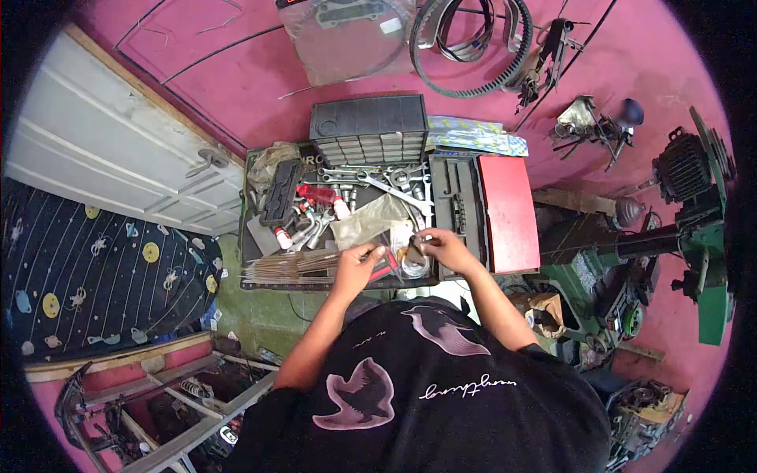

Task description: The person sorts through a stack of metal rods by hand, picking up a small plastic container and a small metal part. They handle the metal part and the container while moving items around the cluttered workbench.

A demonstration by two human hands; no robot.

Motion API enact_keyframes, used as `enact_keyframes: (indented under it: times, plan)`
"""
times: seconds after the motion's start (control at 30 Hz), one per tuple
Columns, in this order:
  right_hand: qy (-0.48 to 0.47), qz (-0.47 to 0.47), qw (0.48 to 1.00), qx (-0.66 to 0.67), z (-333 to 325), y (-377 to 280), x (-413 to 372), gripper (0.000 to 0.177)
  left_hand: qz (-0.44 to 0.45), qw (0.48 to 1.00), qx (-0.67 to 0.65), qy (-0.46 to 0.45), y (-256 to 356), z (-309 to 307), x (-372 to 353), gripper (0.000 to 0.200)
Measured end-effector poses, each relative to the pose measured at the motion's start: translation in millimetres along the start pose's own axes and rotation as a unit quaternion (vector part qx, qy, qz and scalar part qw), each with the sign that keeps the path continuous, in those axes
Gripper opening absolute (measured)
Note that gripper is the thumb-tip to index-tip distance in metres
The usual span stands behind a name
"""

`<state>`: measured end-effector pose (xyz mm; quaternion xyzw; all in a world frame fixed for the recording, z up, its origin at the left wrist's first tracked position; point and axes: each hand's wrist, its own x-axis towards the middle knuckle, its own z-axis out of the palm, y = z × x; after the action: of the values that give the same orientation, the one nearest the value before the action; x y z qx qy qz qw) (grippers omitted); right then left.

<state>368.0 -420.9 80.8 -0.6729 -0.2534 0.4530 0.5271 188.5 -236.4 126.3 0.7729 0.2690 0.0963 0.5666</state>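
My left hand [359,265] is at the front of the workbench, thumb and fingertips pinched together, right beside a red-edged object [385,266]. What it holds is too small to make out. My right hand [448,251] is closed with its fingertips on a small dark piece [415,249], over a clear plastic bag [412,266]. Behind both hands lies a yellowish plastic bag [371,222]. Left of my left hand is a bundle of thin brown rods [292,265].
Spanners [386,191] and sockets crowd the bench, below a black drawer cabinet [369,130]. A dark tool case [456,197] and a red box [511,213] sit at the right. Farther right stands a green machine [631,252]; a metal frame [185,418] is at lower left.
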Motion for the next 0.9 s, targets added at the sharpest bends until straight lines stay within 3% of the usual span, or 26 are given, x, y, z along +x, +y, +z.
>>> enact_keyframes:
  times: [0.03, 0.13, 0.2, 0.23, 0.27, 0.33, 0.47, 0.57, 0.67, 0.73, 0.8, 0.87, 0.9]
  plan:
    - [-0.013, -0.065, 0.994, -0.090, 8, -2, 6, 0.033, -0.001, 1.000, 0.000, 0.001, -3, 5, -2, 0.014]
    - [-0.079, -0.117, 0.990, -0.015, 44, -4, 6, 0.030, 0.016, 0.992, -0.118, 0.029, -23, 25, -10, 0.018]
    - [-0.100, -0.005, 0.989, -0.107, 63, -15, 0, 0.028, -0.025, 0.982, -0.148, 0.115, -37, 39, -15, 0.018]
    - [-0.067, -0.108, 0.990, -0.056, 78, -6, 0, 0.024, -0.039, 0.971, -0.203, 0.122, -36, 45, -18, 0.019]
    - [-0.039, -0.087, 0.995, -0.034, 86, 2, -1, 0.022, -0.038, 0.971, -0.203, 0.124, -36, 45, -19, 0.019]
    - [-0.042, -0.036, 0.996, -0.073, 90, 3, -1, 0.024, -0.134, 0.937, -0.288, 0.147, -38, 44, -21, 0.018]
    - [-0.077, -0.032, 0.971, -0.223, 89, 5, 0, 0.025, -0.172, 0.914, -0.339, 0.143, -60, 41, -27, 0.013]
    - [-0.095, -0.018, 0.952, -0.289, 94, 11, 4, 0.032, -0.312, 0.841, -0.409, 0.167, -62, 26, -28, 0.018]
    - [-0.108, -0.006, 0.941, -0.320, 96, 10, 5, 0.038, -0.325, 0.834, -0.388, 0.219, -70, 4, -24, 0.020]
    - [-0.134, 0.002, 0.926, -0.353, 93, 0, 0, 0.039, -0.286, 0.836, -0.395, 0.252, -65, -8, -23, 0.021]
    - [-0.150, 0.000, 0.926, -0.347, 90, -2, 1, 0.041, -0.344, 0.807, -0.376, 0.298, -58, -17, -24, 0.021]
    - [-0.166, -0.003, 0.926, -0.340, 78, -6, 2, 0.043, -0.324, 0.790, -0.398, 0.336, -58, -22, -25, 0.020]
    - [-0.227, 0.007, 0.911, -0.345, 65, -18, -1, 0.038, -0.302, 0.771, -0.419, 0.373, -58, -26, -26, 0.019]
